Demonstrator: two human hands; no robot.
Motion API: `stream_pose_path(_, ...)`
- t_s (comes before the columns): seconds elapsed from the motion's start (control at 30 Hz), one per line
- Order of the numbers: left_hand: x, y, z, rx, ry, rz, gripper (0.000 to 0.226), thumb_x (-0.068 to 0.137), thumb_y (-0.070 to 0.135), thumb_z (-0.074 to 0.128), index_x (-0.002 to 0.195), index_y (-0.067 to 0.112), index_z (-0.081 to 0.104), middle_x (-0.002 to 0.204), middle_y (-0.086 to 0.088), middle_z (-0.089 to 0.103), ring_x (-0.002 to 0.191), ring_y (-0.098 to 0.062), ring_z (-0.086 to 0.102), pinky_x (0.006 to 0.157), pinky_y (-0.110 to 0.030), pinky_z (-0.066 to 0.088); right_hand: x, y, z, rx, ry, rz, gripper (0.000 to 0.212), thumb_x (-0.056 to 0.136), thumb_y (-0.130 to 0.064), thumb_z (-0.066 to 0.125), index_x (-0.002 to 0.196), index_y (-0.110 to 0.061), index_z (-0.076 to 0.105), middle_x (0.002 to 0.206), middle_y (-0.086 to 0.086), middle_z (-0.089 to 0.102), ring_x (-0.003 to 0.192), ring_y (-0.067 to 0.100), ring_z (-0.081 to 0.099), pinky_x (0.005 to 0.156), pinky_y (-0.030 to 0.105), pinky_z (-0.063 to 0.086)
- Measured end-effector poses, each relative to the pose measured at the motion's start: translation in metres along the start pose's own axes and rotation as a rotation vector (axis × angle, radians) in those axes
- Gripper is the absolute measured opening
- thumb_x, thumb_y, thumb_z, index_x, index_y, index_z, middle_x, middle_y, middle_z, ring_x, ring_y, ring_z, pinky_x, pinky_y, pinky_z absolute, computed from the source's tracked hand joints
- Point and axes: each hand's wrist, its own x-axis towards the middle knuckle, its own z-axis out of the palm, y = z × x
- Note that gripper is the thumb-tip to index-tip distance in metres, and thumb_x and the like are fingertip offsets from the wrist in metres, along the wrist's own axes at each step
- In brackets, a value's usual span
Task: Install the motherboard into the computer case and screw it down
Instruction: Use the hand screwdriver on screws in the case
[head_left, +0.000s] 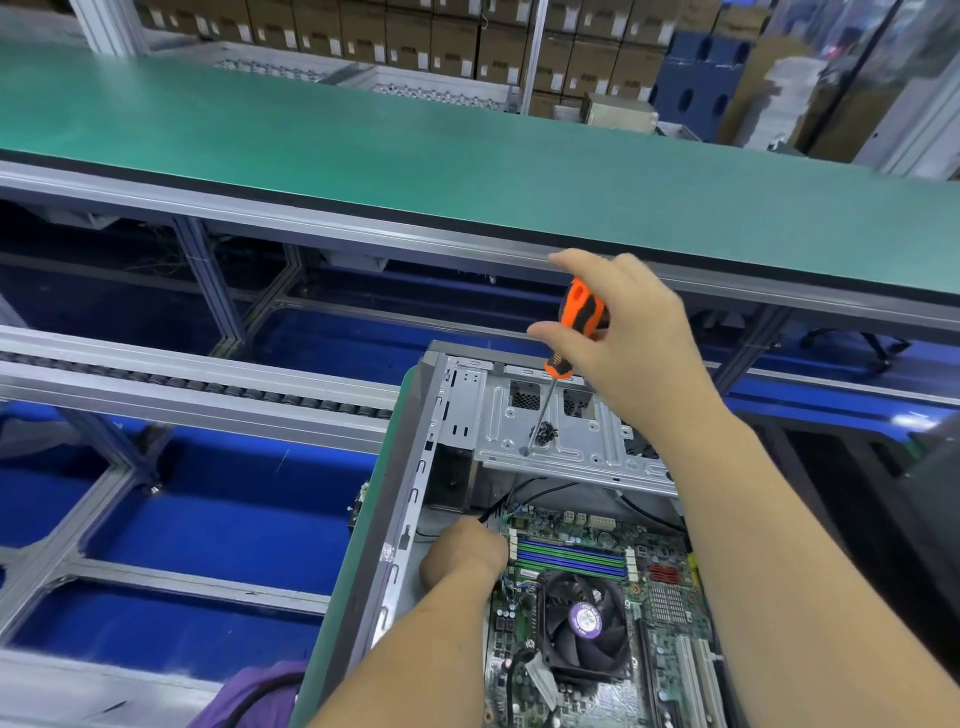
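The open grey computer case (410, 467) lies at the lower middle. A green motherboard (597, 597) with a black CPU fan (584, 621) sits inside it. My right hand (623, 332) grips an orange and black screwdriver (574, 322); its tip rests on the metal drive bracket (571, 441), beside a small dark pile of screws (544, 432). My left hand (465, 553) is closed at the motherboard's upper left corner, by the memory slots. Whether it holds anything is hidden.
A long green bench top (363, 140) runs across behind the case. A roller rail (182, 384) and grey aluminium frame stand to the left over a blue floor. Stacked cardboard boxes fill the back. A purple sleeve (249, 691) shows at the bottom.
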Motion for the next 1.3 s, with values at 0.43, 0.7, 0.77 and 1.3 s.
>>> stream_pose_path(0.43,-0.002,0.001,-0.001,0.003,0.005,0.007,0.027,0.09,0.027,0.046,0.108,0.019,0.065,0.096,-0.001,0.068,0.085,-0.021,0.065,0.067,-0.026,0.044,0.001,-0.004,-0.002,0.177,-0.106,0.03,0.053,0.102,-0.02,0.059,0.152,-0.024,0.044,0.126,-0.006,0.054,0.116,0.013,0.052,0.104,0.035,0.046)
stream_pose_path(0.7,-0.002,0.002,-0.002,0.005,0.002,0.014,0.027,0.09,0.027,0.045,0.11,0.022,0.064,0.093,0.001,0.065,0.083,-0.02,0.063,0.067,-0.026,0.043,0.002,-0.007,0.0,-0.068,0.073,-0.001,0.059,0.088,-0.039,0.078,0.141,-0.02,0.06,0.089,0.001,0.052,0.081,0.017,0.047,0.074,0.014,0.035)
stream_pose_path(0.77,-0.003,0.001,-0.002,0.019,-0.001,0.017,0.029,0.09,0.027,0.044,0.111,0.022,0.063,0.093,0.001,0.065,0.083,-0.02,0.063,0.067,-0.026,0.043,-0.002,-0.006,0.003,0.09,-0.003,0.017,0.062,0.097,-0.032,0.069,0.153,-0.023,0.044,0.11,0.001,0.059,0.095,0.014,0.053,0.087,0.014,0.04)
stream_pose_path(1.3,-0.01,0.01,-0.012,0.158,-0.036,0.106,0.022,0.093,0.017,0.045,0.109,0.015,0.06,0.084,0.0,0.058,0.084,-0.023,0.06,0.069,-0.029,0.045,0.006,-0.009,0.001,0.026,0.0,0.003,0.054,0.091,-0.028,0.077,0.142,-0.024,0.059,0.086,-0.005,0.052,0.086,0.02,0.053,0.084,0.031,0.047)
